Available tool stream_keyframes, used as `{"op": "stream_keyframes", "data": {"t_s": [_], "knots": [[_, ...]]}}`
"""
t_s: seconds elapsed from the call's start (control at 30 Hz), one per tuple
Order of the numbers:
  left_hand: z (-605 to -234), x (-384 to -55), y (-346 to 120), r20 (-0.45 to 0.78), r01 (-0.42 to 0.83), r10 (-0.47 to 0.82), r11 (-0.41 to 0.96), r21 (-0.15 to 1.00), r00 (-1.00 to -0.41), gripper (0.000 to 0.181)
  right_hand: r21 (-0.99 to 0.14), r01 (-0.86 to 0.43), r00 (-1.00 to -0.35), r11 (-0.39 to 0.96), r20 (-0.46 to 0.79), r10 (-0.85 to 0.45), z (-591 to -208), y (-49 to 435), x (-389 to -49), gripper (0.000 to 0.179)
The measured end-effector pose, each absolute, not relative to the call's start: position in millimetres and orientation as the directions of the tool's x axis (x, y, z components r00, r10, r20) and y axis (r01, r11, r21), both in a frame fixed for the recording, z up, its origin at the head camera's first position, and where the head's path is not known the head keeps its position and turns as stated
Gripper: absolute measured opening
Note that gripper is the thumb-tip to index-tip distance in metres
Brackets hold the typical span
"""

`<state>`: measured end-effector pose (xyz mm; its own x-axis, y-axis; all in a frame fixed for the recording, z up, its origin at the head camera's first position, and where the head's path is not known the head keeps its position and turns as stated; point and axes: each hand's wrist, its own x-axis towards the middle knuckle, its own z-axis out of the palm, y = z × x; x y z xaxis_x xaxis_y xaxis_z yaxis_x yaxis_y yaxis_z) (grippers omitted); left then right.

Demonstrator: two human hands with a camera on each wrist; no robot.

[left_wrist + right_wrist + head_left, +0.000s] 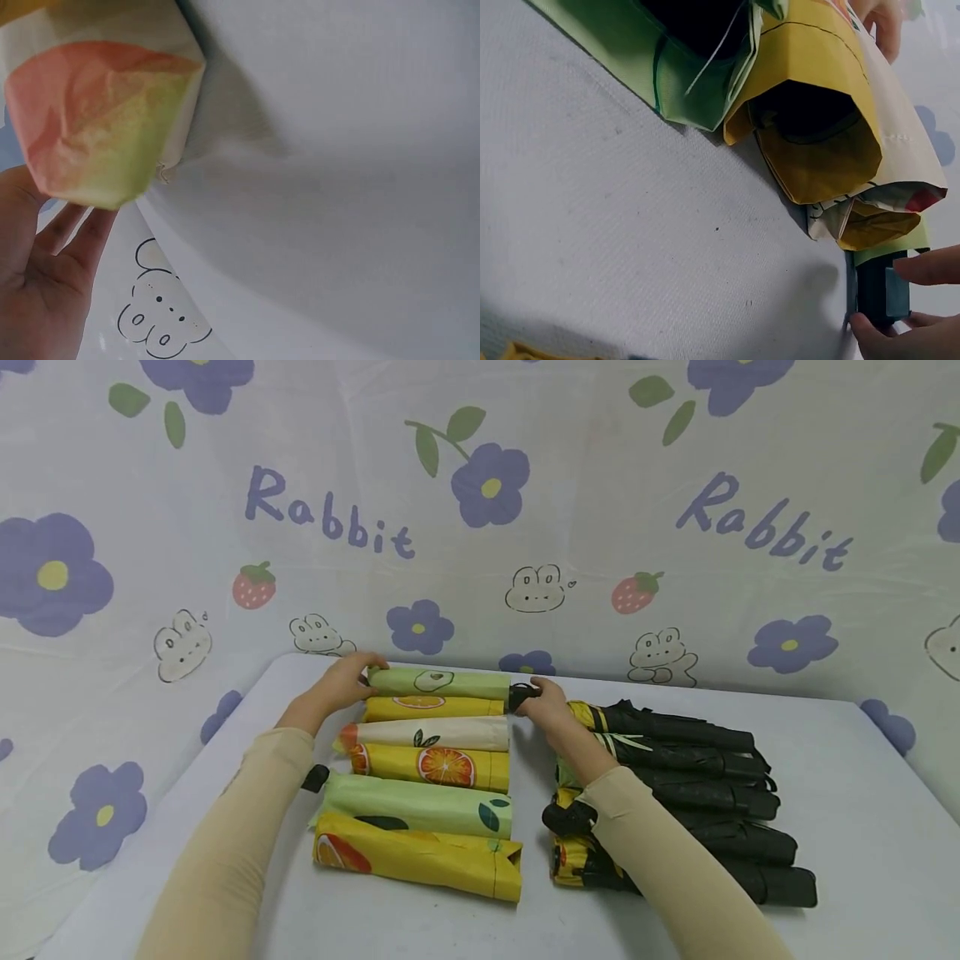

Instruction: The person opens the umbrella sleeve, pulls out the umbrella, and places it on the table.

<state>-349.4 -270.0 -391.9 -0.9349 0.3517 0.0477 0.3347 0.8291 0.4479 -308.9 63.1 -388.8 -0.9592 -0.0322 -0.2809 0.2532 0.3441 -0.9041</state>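
At the far end of the left row lies a light green umbrella sleeve [472, 683] with an avocado print. My left hand [336, 683] grips its left end; in the left wrist view a cream sleeve [90, 112] with a pink and green end hides the fingertips. From the sleeve's right end sticks out the black end of a folded umbrella [871, 289]. My right hand [547, 706] pinches this black end between thumb and fingers. Closer in lie a yellow sleeve [480, 707], the cream sleeve and an orange-print sleeve [397, 763].
Nearer me are another green sleeve [442, 806], with a black piece [316, 777] by its left end, and a yellow sleeve [427, 860]. Several black folded umbrellas [720, 768] lie on the right, partly under my right forearm. A printed cloth [585, 510] hangs behind the white table [862, 793].
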Motion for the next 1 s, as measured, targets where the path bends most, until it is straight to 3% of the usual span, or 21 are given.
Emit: {"op": "stream_keyframes", "data": {"t_s": [0.27,0.47,0.73,1.0], "knots": [[-390.7,-348.9,-266.5,0.063,0.344,0.353,0.832,0.435,-0.933,0.041,-0.949,0.27,-0.963,0.16,-0.268,0.034,-388.5,64.7,-306.7,0.058],[-392.7,-349.2,-265.7,0.065,0.336,0.341,0.843,0.42,-0.938,0.045,-0.954,0.295,-0.955,0.05,-0.296,-0.014,-390.0,68.3,-307.7,0.05],[-398.2,-352.2,-267.6,0.1,0.38,0.373,0.835,0.397,-0.923,0.043,-0.939,0.321,-0.947,-0.119,-0.317,-0.059,-388.8,69.1,-306.3,0.055],[-398.1,-352.3,-271.6,0.078,0.325,0.326,0.832,0.45,-0.942,0.042,-0.926,0.32,-0.947,-0.201,-0.317,-0.049,-376.3,75.0,-305.4,0.066]]}}
